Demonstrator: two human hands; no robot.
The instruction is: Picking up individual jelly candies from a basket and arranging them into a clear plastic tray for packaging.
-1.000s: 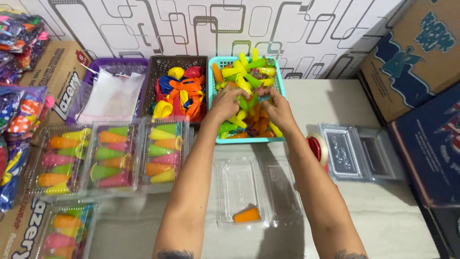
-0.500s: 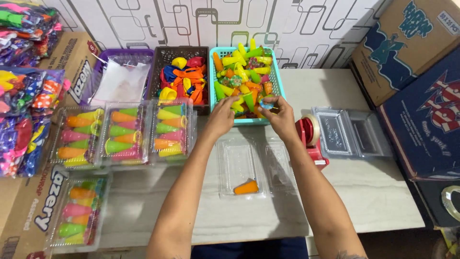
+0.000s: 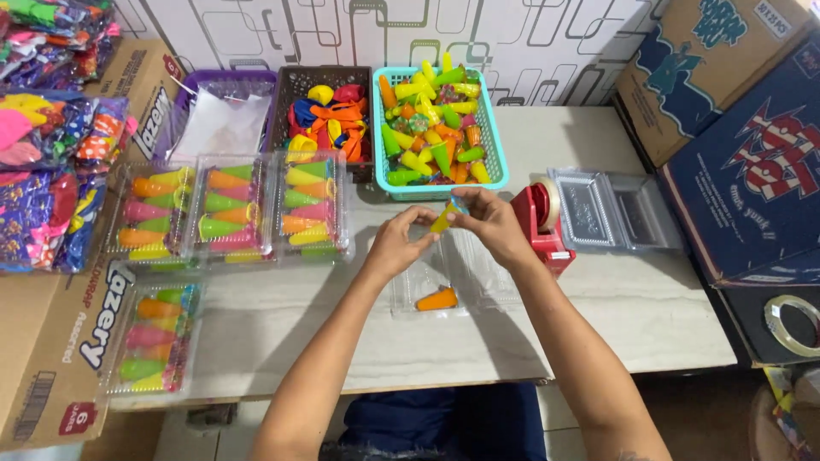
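Observation:
My left hand [image 3: 400,241] and my right hand [image 3: 490,224] meet just in front of the teal basket [image 3: 497,167], both pinching a small yellow cone toy [image 3: 446,217] between their fingertips. Below the hands an open clear plastic tray [image 3: 436,290] lies on the table with one orange cone [image 3: 436,299] in it. The teal basket is heaped with several yellow, green and orange cones.
A dark basket of balloons [image 3: 329,115] and a purple basket [image 3: 224,119] stand left of the teal one. Three filled clear packs [image 3: 231,213] and a fourth [image 3: 158,337] lie at left. A red tape dispenser [image 3: 542,224], stacked empty trays [image 3: 611,209] and cardboard boxes [image 3: 735,137] crowd the right.
Both hands have drawn back out of the teal basket toward me, bringing a yellow cone over the open tray. The camera view has shifted slightly.

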